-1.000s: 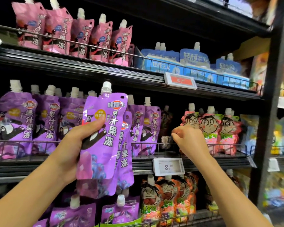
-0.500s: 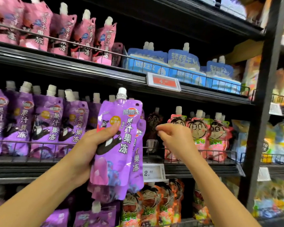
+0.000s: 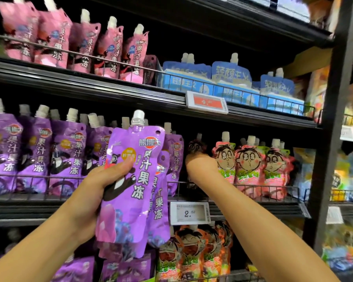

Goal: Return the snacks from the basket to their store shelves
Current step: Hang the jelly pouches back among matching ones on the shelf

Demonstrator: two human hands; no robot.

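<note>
The left hand (image 3: 96,186) is gripping a bunch of purple jelly pouches (image 3: 130,190) in front of the shelves, thumb lying across the front pouch and the fingers wrapping round behind. The front pouch is standing upright with its white cap at the top, and at least one more of the same kind is showing behind it to the right. The pouches are hanging in the air, clear of the shelf rail.

The right hand (image 3: 200,165) is reaching forward into the middle shelf (image 3: 253,202), over the wire rail, into the dark gap between the purple row and the pink row. Only its back is showing, so whether the fingers are closing on anything cannot be told. A dark brown pouch (image 3: 195,145) is standing just behind it.

The two hands are staying apart, the left lower and nearer the camera.

A row of matching purple pouches (image 3: 39,151) is filling the middle shelf to the left. Pink cartoon-face pouches (image 3: 251,167) are standing to the right of the reaching hand. A white price tag (image 3: 190,213) is hanging on the shelf edge below it. On the shelf above, pink pouches (image 3: 80,45) are lining the left and blue pouches (image 3: 230,76) the right, with a red price tag (image 3: 207,101) beneath them. Orange pouches (image 3: 194,253) are sitting on the lowest shelf.
</note>
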